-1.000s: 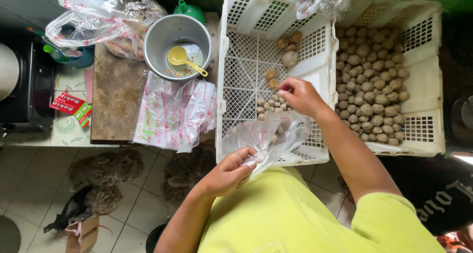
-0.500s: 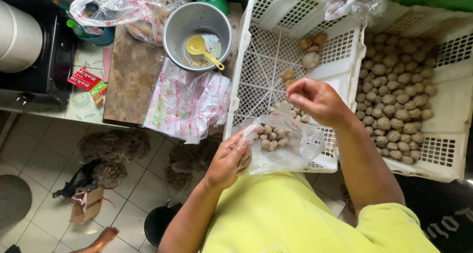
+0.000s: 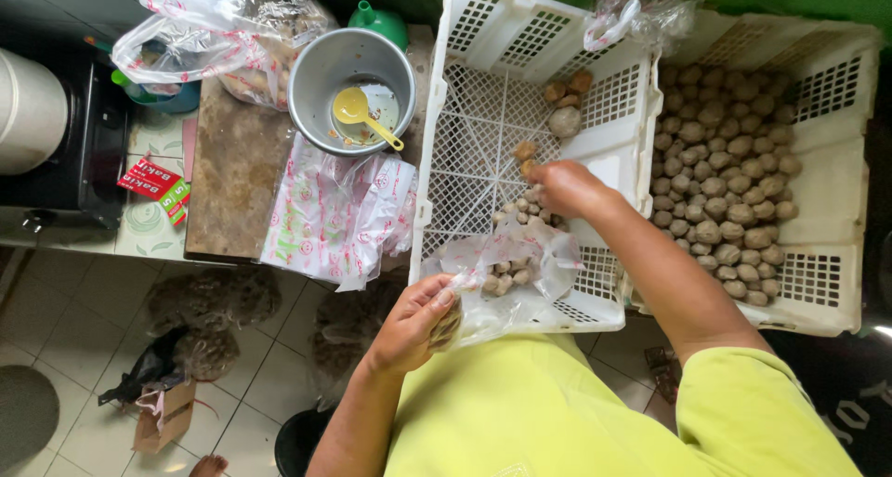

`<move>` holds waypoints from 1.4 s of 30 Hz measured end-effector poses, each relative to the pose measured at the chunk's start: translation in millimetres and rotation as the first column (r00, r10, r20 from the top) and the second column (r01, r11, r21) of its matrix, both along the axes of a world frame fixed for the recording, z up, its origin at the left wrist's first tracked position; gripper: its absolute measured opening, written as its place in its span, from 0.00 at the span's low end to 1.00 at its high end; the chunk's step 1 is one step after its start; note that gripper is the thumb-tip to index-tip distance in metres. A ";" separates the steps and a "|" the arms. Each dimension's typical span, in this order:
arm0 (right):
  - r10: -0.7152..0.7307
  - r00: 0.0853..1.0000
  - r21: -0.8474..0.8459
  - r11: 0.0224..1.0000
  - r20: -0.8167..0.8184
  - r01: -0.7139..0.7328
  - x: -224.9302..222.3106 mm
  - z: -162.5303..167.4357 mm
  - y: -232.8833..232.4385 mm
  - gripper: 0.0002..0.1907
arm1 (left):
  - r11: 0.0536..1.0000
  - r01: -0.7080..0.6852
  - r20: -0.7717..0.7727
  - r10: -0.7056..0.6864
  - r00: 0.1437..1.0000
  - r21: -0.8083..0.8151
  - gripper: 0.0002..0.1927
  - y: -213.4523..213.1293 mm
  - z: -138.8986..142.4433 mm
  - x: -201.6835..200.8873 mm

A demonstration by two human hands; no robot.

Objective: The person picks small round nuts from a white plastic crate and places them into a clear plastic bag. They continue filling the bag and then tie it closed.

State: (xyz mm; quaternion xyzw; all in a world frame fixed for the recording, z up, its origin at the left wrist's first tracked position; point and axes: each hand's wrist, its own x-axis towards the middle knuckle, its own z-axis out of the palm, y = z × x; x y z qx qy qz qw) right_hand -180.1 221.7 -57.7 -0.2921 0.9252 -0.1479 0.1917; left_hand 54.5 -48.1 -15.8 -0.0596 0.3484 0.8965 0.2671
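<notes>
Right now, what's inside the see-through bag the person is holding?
The clear plastic bag, held open by the left hand, holds a few small brownish balls. The crinkled plastic hides how many are underneath.

Glossy clear plastic bag [image 3: 520, 273], matt white plastic crate [image 3: 483, 115], dull metal bowl [image 3: 321, 82]

A clear plastic bag [image 3: 509, 274], crumpled and open at centre frame, holds several small brown-grey balls [image 3: 503, 277]; more lie loose in the white slatted crate [image 3: 483, 175] just above.
</notes>
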 end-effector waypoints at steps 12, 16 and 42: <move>-0.215 0.790 -0.310 0.836 0.574 0.453 0.7 4.6 18.0 0.08 | 0.994 -0.100 -0.021 0.099 0.995 -0.037 0.25 6.6 16.1 -4.9; 0.198 0.755 -0.620 0.714 0.625 0.326 43.4 72.7 16.2 0.06 | 0.993 -0.109 -0.030 0.108 0.994 -0.038 0.26 7.7 18.2 -6.9; -0.165 0.983 -0.399 0.909 -0.082 0.120 7.4 -8.6 -14.1 0.09 | 0.992 -0.122 -0.025 0.122 0.992 -0.042 0.21 8.3 16.8 -6.4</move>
